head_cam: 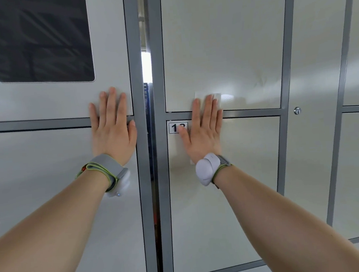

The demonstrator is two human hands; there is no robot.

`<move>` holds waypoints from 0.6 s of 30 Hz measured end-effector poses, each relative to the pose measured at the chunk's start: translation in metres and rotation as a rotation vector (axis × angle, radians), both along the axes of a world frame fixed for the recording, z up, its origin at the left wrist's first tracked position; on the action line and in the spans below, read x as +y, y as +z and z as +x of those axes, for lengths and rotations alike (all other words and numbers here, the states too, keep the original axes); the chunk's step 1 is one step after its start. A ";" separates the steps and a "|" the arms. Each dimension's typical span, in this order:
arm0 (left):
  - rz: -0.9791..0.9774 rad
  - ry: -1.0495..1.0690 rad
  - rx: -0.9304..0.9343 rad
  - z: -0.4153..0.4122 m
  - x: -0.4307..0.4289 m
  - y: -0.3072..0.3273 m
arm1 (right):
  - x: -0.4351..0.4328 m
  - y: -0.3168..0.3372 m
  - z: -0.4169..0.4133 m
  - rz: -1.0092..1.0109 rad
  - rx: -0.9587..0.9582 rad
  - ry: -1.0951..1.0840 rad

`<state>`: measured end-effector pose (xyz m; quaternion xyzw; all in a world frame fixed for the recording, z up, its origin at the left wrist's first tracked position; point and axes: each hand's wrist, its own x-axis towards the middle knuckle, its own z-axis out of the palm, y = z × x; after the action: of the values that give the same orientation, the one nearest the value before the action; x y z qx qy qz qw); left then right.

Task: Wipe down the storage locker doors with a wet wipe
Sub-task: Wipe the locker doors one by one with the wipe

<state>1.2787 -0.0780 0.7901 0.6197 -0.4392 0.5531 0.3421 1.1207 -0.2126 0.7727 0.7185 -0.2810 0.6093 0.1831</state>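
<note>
My right hand (204, 131) lies flat with straight fingers across the seam between an upper locker door (227, 46) and the lower door (232, 196) with a number label (174, 128). It presses a white wet wipe (217, 98) against the doors; the wipe's top edge shows beyond the fingertips. My left hand (112, 128) lies flat with spread fingers on the neighbouring locker unit (37, 168) to the left, over the grey bar between two doors. It holds nothing.
A dark window panel (40, 39) sits in the upper left door. A narrow dark gap (152, 138) separates the two locker units. Grey frame strips run between doors, and a round key lock (297, 111) sits on the column further right.
</note>
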 end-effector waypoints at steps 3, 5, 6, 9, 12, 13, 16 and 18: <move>-0.007 -0.001 0.001 0.001 -0.003 -0.001 | 0.001 -0.003 0.005 -0.074 0.068 -0.001; -0.014 -0.003 -0.007 0.002 -0.003 -0.002 | 0.001 -0.012 0.002 -0.120 0.146 0.019; -0.014 -0.003 -0.011 0.003 -0.003 -0.003 | 0.000 -0.017 -0.001 -0.135 0.184 0.028; -0.016 -0.008 -0.019 0.003 -0.003 -0.004 | -0.005 -0.028 -0.012 -0.156 0.239 0.048; -0.022 -0.003 -0.020 0.003 -0.003 -0.004 | -0.008 -0.025 -0.015 -0.099 0.172 0.032; -0.025 -0.001 -0.022 0.003 -0.004 -0.004 | -0.007 -0.020 -0.013 -0.063 0.119 0.020; -0.033 0.010 -0.029 0.004 -0.005 -0.005 | 0.002 -0.002 0.002 -0.008 0.003 0.000; -0.037 0.006 -0.031 0.004 -0.005 -0.005 | 0.008 0.003 0.012 -0.033 0.016 0.002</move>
<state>1.2824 -0.0829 0.7855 0.6060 -0.4323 0.5716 0.3450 1.1331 -0.2042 0.7758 0.7204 -0.2691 0.6083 0.1966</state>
